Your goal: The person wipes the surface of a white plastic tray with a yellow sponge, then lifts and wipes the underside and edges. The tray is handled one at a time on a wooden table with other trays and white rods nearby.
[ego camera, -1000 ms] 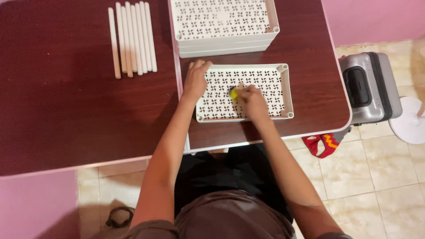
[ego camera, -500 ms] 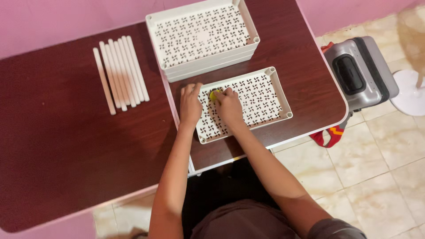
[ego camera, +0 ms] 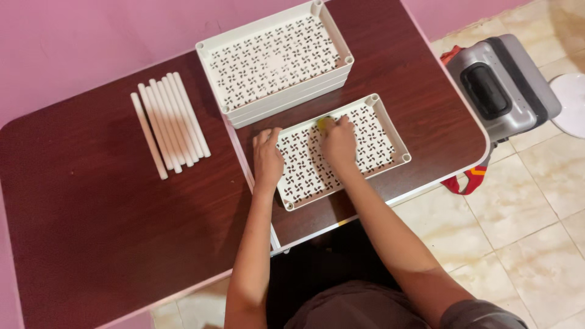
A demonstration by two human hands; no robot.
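A white perforated tray lies flat on the dark wooden table. My left hand presses on the tray's left end, fingers together and flat. My right hand rests on the tray's middle near its far rim and holds a small yellow pad, mostly covered by my fingers. A stack of similar white trays sits just beyond.
Several white tubes lie side by side at the left of the stack. A grey hard case stands on the tiled floor at the right, with a red strap below it. A pink wall borders the table's far edge.
My right hand with the yellow pad slid from the tray's left part toward the middle of its far rim. The left hand stayed on the tray's left end. The view shifted a little.
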